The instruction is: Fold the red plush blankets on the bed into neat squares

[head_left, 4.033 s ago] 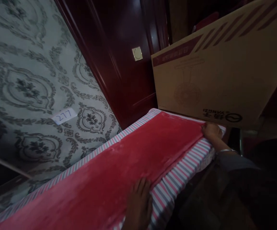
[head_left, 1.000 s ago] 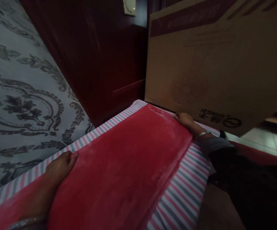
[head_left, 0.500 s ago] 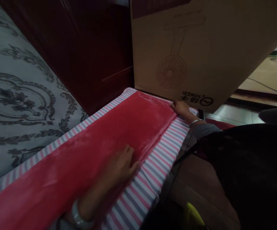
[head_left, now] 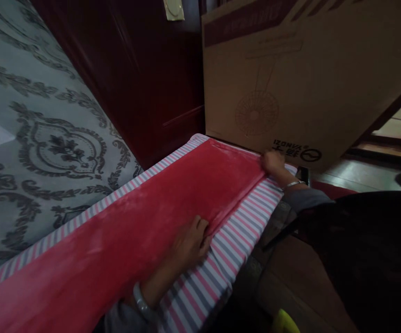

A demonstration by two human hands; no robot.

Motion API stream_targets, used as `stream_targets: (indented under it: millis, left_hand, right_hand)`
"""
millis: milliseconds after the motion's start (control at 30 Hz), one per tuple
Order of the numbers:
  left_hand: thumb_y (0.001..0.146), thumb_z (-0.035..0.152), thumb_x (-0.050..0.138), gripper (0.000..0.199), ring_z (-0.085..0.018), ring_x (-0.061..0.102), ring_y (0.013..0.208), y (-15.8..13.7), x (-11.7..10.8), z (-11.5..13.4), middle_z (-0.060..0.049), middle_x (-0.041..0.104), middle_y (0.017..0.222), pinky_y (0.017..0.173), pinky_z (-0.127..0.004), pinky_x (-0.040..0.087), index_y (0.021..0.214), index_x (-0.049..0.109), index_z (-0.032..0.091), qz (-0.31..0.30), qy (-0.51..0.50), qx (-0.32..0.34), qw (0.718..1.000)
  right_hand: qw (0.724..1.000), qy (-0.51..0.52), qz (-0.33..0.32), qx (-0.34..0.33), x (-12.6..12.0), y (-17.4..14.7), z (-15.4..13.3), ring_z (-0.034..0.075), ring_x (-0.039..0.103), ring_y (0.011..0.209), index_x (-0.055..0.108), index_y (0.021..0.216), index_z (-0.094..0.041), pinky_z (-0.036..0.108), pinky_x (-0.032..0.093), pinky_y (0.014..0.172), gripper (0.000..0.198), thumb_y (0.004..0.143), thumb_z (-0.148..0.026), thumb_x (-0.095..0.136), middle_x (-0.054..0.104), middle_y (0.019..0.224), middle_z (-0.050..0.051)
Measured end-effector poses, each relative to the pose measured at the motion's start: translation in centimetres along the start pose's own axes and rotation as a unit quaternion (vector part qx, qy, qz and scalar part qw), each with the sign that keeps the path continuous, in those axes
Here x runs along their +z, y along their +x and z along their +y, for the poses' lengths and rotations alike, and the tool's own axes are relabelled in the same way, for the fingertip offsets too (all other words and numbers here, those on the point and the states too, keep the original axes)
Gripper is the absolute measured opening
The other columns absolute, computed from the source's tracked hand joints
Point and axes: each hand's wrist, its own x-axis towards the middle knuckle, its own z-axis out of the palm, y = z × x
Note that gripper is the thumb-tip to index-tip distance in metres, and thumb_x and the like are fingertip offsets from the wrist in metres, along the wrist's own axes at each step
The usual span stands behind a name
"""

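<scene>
A long red velvety cloth (head_left: 145, 208) lies spread over a striped cover (head_left: 235, 233) in white, pink and grey. Along its near edge, my left hand (head_left: 191, 240) has its fingers curled down on the cloth and closed at the hem; it wears a pale bracelet. At the far right corner, my right hand (head_left: 273, 163) pinches the cloth's edge, a silver bangle on its wrist. Small creases run along the near edge between the two hands. The undersides of both sets of fingers are hidden.
A large cardboard box (head_left: 256, 78) with a fan drawing stands just beyond the far end. Dark red wooden panelling (head_left: 152, 78) and patterned wallpaper (head_left: 65, 143) border the left side. Something bright yellow (head_left: 284, 321) shows low down at the right.
My view has shifted, so the scene sits lower and further right. The left hand's fingers are now drawn in at the near hem; the right hand stays at the far corner.
</scene>
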Motion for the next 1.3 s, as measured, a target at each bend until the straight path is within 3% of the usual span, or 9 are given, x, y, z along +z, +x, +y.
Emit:
stream_targets:
  millis: [200, 333, 500, 567, 667, 800, 967, 1100, 1300]
  left_hand:
    - [0.095, 0.039, 0.052, 0.056, -0.034, 0.040, 0.140, -1.8, -0.3, -0.8, -0.019, 0.043, 0.153, 0.113, -0.055, 0.036, 0.146, 0.046, 0.016, 0.068, 0.027, -0.018, 0.997]
    - [0.098, 0.042, 0.047, 0.062, -0.035, 0.023, 0.151, -5.6, 1.1, -1.6, -0.016, 0.031, 0.163, 0.117, -0.062, 0.025, 0.155, 0.034, 0.021, 0.039, 0.094, -0.049, 0.994]
    - [0.098, 0.037, 0.044, 0.060, -0.031, 0.032, 0.148, -10.6, 3.6, -1.5, -0.013, 0.042, 0.158, 0.118, -0.056, 0.027, 0.156, 0.035, 0.023, 0.090, 0.148, -0.034, 0.984]
    - [0.098, 0.037, 0.043, 0.058, -0.031, 0.039, 0.145, -12.1, 4.5, -1.5, -0.012, 0.047, 0.155, 0.117, -0.055, 0.030, 0.155, 0.038, 0.023, 0.122, 0.165, -0.028, 0.978]
    - [0.098, 0.034, 0.040, 0.055, -0.032, 0.044, 0.141, -13.8, 5.8, -1.8, -0.012, 0.051, 0.152, 0.117, -0.057, 0.029, 0.151, 0.046, 0.023, 0.168, 0.186, -0.023, 0.968]
    - [0.095, 0.033, 0.042, 0.051, -0.035, 0.048, 0.137, -14.9, 6.4, -1.6, -0.015, 0.053, 0.149, 0.116, -0.059, 0.027, 0.143, 0.056, 0.023, 0.206, 0.192, -0.030, 0.959]
    - [0.095, 0.028, 0.045, 0.050, -0.038, 0.042, 0.142, -15.1, 5.0, 0.7, -0.018, 0.047, 0.153, 0.115, -0.060, 0.029, 0.143, 0.056, 0.018, 0.170, 0.162, -0.057, 0.970]
    - [0.096, 0.029, 0.045, 0.050, -0.036, 0.038, 0.145, -15.1, 4.1, 1.8, -0.016, 0.043, 0.156, 0.117, -0.060, 0.028, 0.145, 0.054, 0.019, 0.138, 0.127, -0.090, 0.978]
    - [0.096, 0.029, 0.047, 0.050, -0.036, 0.036, 0.146, -15.3, 4.2, 2.0, -0.015, 0.040, 0.158, 0.117, -0.060, 0.028, 0.144, 0.054, 0.019, 0.125, 0.132, -0.096, 0.979]
  right_hand:
    - [0.981, 0.028, 0.066, -0.179, 2.1, -6.0, -5.8, 0.034, 0.027, 0.146, 0.039, 0.153, -0.023, 0.055, 0.026, 0.114, 0.059, 0.100, -0.049, 0.040, 0.033, 0.161, 0.013]
    - [0.974, 0.017, -0.015, -0.224, 4.8, -9.0, -6.2, 0.033, 0.030, 0.145, 0.041, 0.153, -0.030, 0.059, 0.025, 0.114, 0.057, 0.101, -0.052, 0.037, 0.037, 0.160, 0.009]
    - [0.972, 0.060, 0.009, -0.227, 4.8, -9.1, -5.4, 0.031, 0.037, 0.142, 0.046, 0.150, -0.025, 0.052, 0.029, 0.114, 0.053, 0.101, -0.043, 0.036, 0.044, 0.156, 0.010]
    - [0.976, 0.093, 0.040, -0.194, 4.1, -8.8, -4.6, 0.031, 0.040, 0.139, 0.051, 0.147, -0.020, 0.050, 0.032, 0.113, 0.051, 0.101, -0.036, 0.034, 0.049, 0.151, 0.013]
    - [0.988, 0.118, 0.095, -0.041, 2.9, -8.4, -2.0, 0.033, 0.041, 0.136, 0.050, 0.145, -0.015, 0.051, 0.037, 0.110, 0.052, 0.099, -0.026, 0.031, 0.049, 0.149, 0.017]
    - [0.984, 0.098, 0.065, 0.135, 1.1, -8.1, 2.5, 0.037, 0.047, 0.128, 0.054, 0.140, -0.011, 0.050, 0.045, 0.099, 0.049, 0.095, -0.020, 0.036, 0.052, 0.141, 0.023]
    - [0.981, 0.082, -0.002, 0.178, -0.7, -6.9, 5.5, 0.040, 0.054, 0.120, 0.056, 0.136, -0.001, 0.045, 0.048, 0.091, 0.053, 0.092, -0.031, 0.054, 0.049, 0.137, 0.033]
    - [0.977, 0.074, -0.046, 0.196, -0.8, -5.1, 5.8, 0.038, 0.058, 0.114, 0.061, 0.128, 0.005, 0.041, 0.046, 0.087, 0.044, 0.093, -0.022, 0.054, 0.058, 0.122, 0.035]
    - [0.973, 0.059, -0.005, 0.221, -0.1, -4.5, 6.5, 0.039, 0.054, 0.122, 0.053, 0.137, 0.006, 0.041, 0.042, 0.087, 0.047, 0.094, -0.011, 0.042, 0.053, 0.128, 0.038]
